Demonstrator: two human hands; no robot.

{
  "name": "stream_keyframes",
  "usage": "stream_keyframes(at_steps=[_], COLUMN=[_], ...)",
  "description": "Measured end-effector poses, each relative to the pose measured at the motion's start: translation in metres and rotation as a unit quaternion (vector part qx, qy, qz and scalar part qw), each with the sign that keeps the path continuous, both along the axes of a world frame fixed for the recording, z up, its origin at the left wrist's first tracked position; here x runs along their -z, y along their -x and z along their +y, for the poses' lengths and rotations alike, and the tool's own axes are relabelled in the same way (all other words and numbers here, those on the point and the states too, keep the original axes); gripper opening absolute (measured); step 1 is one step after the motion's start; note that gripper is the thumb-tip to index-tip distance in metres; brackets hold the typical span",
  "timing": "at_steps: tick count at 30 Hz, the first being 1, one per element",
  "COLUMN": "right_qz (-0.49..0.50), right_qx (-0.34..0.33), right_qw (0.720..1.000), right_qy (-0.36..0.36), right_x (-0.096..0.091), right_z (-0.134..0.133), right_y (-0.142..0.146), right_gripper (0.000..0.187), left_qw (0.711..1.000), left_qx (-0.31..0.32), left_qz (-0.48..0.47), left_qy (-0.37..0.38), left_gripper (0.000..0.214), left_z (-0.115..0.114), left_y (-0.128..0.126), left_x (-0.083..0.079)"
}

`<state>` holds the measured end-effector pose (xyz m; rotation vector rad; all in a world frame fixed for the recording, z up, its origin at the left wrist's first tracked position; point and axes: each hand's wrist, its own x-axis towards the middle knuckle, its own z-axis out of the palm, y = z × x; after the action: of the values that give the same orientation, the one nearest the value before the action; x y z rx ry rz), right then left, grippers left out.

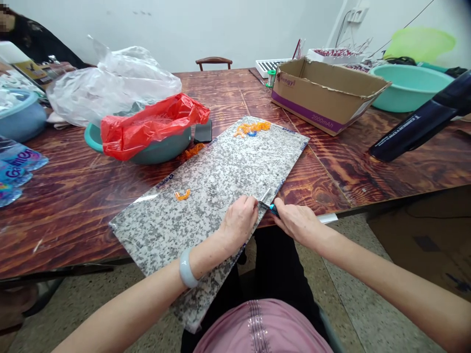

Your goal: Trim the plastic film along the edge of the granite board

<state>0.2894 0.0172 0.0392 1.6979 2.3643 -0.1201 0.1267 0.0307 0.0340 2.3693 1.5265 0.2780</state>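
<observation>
My left hand [241,215] is closed in a pinch near the right edge of a speckled grey stone-patterned slab [206,191]; what it pinches is hidden. My right hand [296,223] is wrapped round a small tool [273,209] with a black and turquoise handle. The tool's metal tip meets the fingers of my left hand, and its exact kind is unclear. Just beyond the tip shows a thin silvery strip [265,195]. An orange curved plastic piece [182,195] lies on the slab, and more orange pieces [253,128] are heaped at its far end.
At left stands a teal basin [162,149] with a red plastic bag [147,125], beside a clear bag [117,81]. A phone [203,131] lies near it. On the right are a cardboard box [312,105], a dark cylindrical object [415,122] and a turquoise basin [408,90]. A person [40,39] is at far left.
</observation>
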Motion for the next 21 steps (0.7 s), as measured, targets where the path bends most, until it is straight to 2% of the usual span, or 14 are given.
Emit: stream_keyframes(at_steps=[9, 14, 21], right_qz=[-0.046, -0.006, 0.030], right_qx=[0.030, 0.034, 0.015], right_qw=[0.997, 0.998, 0.999], right_qy=[0.051, 0.060, 0.037], right_x=[-0.006, -0.006, -0.005], right_z=[0.008, 0.007, -0.002], right_y=[0.010, 0.010, 0.006], right_gripper=[0.016, 0.018, 0.018], left_qw=[0.993, 0.986, 0.988], left_qx=[0.017, 0.005, 0.007], left_qz=[0.109, 0.166, 0.153], left_qy=[0.029, 0.012, -0.007], left_gripper=[0.016, 0.019, 0.019], left_z=[-0.009, -0.008, -0.007], left_y=[0.005, -0.001, 0.004], left_x=[-0.011, -0.011, -0.010])
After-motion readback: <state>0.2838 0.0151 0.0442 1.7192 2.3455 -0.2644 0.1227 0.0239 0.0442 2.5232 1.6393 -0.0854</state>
